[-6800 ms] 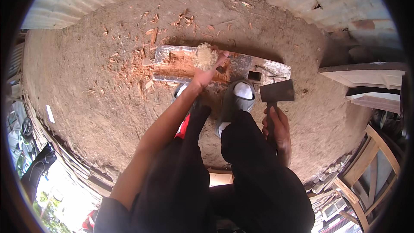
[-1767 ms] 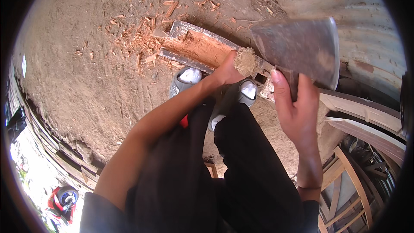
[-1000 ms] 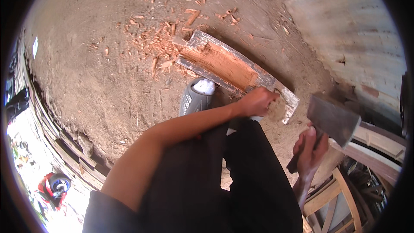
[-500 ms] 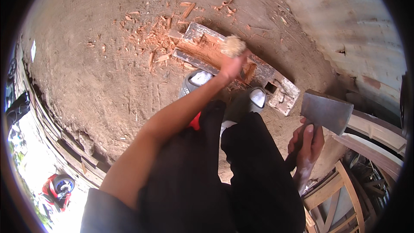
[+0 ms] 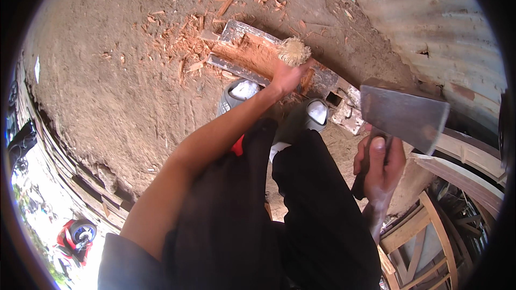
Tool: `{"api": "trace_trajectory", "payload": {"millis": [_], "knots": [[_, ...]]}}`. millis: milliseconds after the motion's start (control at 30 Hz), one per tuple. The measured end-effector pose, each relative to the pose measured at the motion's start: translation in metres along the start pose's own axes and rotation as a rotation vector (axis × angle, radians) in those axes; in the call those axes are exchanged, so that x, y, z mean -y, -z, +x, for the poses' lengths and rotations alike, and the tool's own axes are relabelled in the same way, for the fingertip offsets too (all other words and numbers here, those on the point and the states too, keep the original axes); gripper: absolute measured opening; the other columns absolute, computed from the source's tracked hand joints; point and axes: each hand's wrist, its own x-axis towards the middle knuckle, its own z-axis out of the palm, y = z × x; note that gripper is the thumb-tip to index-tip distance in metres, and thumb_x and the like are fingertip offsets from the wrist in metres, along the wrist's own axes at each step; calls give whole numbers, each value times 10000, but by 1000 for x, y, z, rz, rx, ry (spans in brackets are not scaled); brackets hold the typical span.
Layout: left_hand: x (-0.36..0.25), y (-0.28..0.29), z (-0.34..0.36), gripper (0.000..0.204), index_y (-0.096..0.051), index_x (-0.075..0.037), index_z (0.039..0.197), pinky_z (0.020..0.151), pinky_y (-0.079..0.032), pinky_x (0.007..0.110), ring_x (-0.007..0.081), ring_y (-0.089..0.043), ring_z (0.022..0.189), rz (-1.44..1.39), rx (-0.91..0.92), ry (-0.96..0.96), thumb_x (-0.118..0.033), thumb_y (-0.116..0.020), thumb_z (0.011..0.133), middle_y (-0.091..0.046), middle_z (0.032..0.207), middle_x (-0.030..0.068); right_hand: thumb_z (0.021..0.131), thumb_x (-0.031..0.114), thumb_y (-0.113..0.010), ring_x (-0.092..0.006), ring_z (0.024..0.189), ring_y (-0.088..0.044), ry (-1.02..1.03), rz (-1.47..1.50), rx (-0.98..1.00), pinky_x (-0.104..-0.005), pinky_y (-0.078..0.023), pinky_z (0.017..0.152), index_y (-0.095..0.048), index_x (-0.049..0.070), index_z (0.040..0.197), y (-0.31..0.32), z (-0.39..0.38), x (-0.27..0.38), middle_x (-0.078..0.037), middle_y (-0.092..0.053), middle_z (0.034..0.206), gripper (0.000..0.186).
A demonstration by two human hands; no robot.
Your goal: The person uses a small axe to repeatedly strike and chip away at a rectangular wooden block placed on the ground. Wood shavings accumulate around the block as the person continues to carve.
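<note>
A weathered timber (image 5: 248, 48) with flaking paint lies on the ground before my feet, a raw reddish hollow cut along it. Over the hollow, my left hand (image 5: 287, 77) is closed round a wood chisel (image 5: 294, 51) whose pale handle top is frayed and mushroomed. The hand hides most of the chisel, so I cannot tell how its edge meets the wood. On the right, my right hand (image 5: 380, 164) grips the short dark handle of an axe (image 5: 404, 114). Its broad grey head is raised, apart from the chisel, and covers part of the timber's right end.
Wood chips (image 5: 191, 43) are scattered left of and beyond the timber. My shoes (image 5: 316, 113) stand close to its near side. Corrugated metal sheeting (image 5: 424, 27) rises at the right, above stacked boards (image 5: 467, 153) and a wooden frame (image 5: 408, 231). A red motorbike (image 5: 75, 239) stands far left.
The axe has come up nearer to me, its head turned so that more of its flat side shows. My left hand keeps its hold on the chisel, now more upright. The view has shifted slightly.
</note>
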Motion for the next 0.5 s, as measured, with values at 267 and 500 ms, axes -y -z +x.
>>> {"api": "trace_trajectory", "payload": {"millis": [267, 500], "knots": [[-2, -13, 18, 235, -657, 1, 1056, 890, -516, 392, 256, -673, 995, 131, 103, -335, -76, -751, 855, -706, 1040, 132, 1122, 343, -408, -97, 475, -454, 85, -8, 62, -241, -353, 457, -563, -42, 1194, -4, 24, 16, -56, -500, 662, 421], [29, -21, 16, 318, -650, -20, 1118, 993, -496, 381, 242, -662, 1084, 155, 5, -307, -147, -789, 861, -709, 1113, 127, 1132, 353, -373, -103, 472, -461, 102, 71, -9, -241, -373, 448, -554, -33, 1194, -3, 22, 23, -55, -498, 661, 431]]}}
